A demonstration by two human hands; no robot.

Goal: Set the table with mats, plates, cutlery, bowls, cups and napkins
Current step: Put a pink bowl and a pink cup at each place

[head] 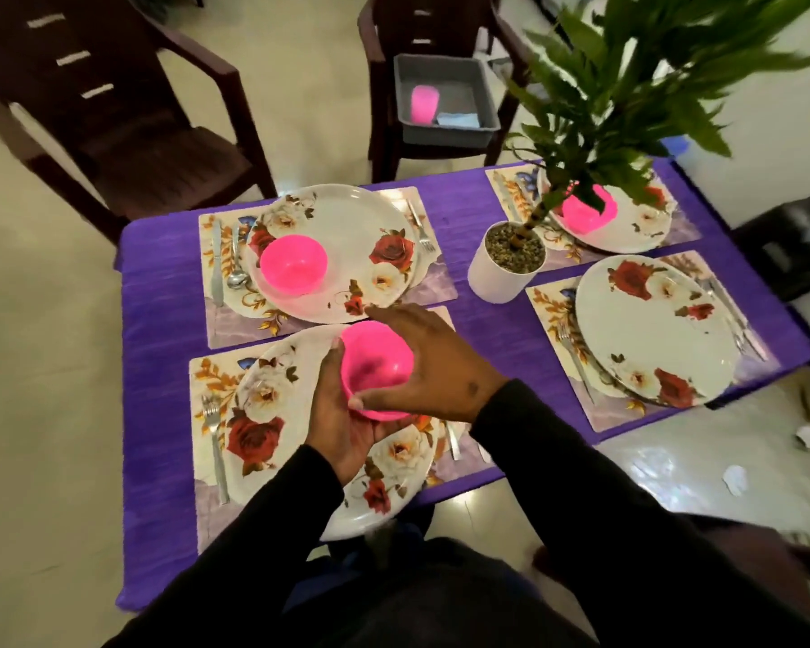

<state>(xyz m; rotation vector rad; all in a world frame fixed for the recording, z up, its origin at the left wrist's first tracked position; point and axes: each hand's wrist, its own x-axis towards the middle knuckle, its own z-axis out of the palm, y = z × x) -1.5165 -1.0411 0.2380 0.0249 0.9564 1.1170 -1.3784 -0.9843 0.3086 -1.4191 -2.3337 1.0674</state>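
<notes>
Both my hands hold a pink bowl (377, 367) above the near left floral plate (263, 413). My left hand (342, 413) cups it from below and the left side; my right hand (422, 367) grips its right rim and side. A second pink bowl (293, 264) sits on the far left plate (347, 226), and a third pink bowl (583, 215) on the far right plate (646, 226), partly hidden by leaves. The near right plate (651, 329) holds no bowl. Each plate lies on a floral mat (207, 381) with cutlery such as a fork (216, 441) beside it.
A potted plant in a white pot (503, 264) stands mid-table on the purple cloth (155, 311). A grey tub (445, 100) with a pink cup (424, 102) and folded napkins (457, 119) rests on a far chair. Another dark chair (127, 133) stands at the far left.
</notes>
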